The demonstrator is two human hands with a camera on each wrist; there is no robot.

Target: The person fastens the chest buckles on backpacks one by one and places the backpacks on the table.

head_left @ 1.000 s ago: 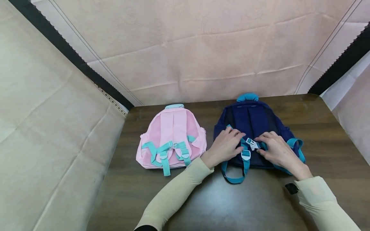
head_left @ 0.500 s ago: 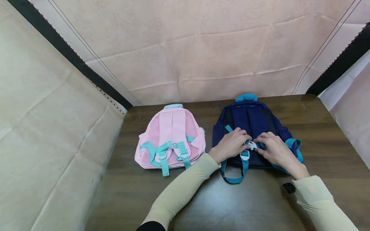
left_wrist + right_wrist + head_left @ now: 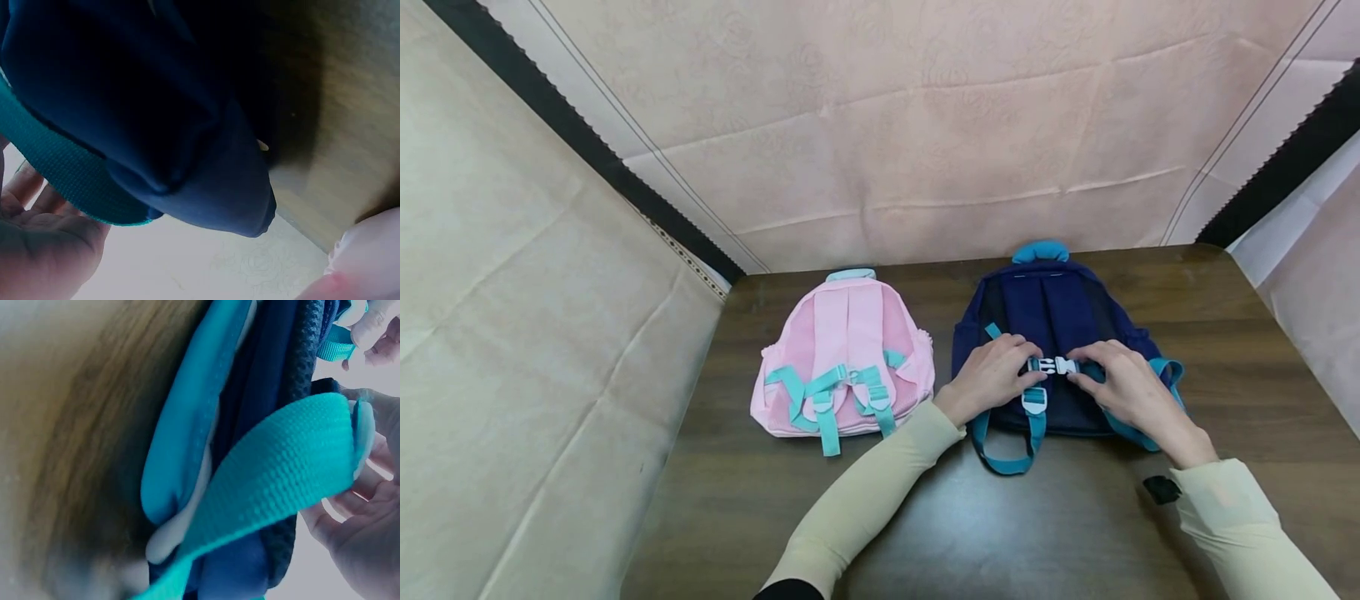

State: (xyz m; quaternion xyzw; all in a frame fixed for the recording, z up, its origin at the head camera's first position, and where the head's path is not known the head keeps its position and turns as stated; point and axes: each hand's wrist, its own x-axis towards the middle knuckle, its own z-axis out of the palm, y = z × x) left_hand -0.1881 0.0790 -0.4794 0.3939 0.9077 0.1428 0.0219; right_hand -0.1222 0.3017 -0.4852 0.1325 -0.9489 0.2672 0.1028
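Note:
A navy backpack (image 3: 1060,292) lies back side up, with blue straps and a blue top handle (image 3: 1041,252). Across its middle is a white side-release buckle, its pronged half (image 3: 1045,366) on the left and its socket half (image 3: 1065,365) on the right, lined up end to end. My left hand (image 3: 996,375) pinches the pronged half's strap end between thumb and fingers. On the other side, my right hand (image 3: 1123,383) pinches the socket half. The right wrist view shows a blue webbing strap (image 3: 281,462) running up to the right hand's fingers.
A pink backpack (image 3: 865,308) with mint straps lies to the left, its mint buckle fastened. Both bags rest on a brown wooden table (image 3: 970,533). A loose blue strap loop (image 3: 1009,467) hangs off the navy bag's front. Pale cloth walls (image 3: 925,150) stand behind and at the sides.
The buckle was tilted, and both hands drew close together around it half a second ago. Now the hands are slightly farther apart and the buckle halves lie level in line.

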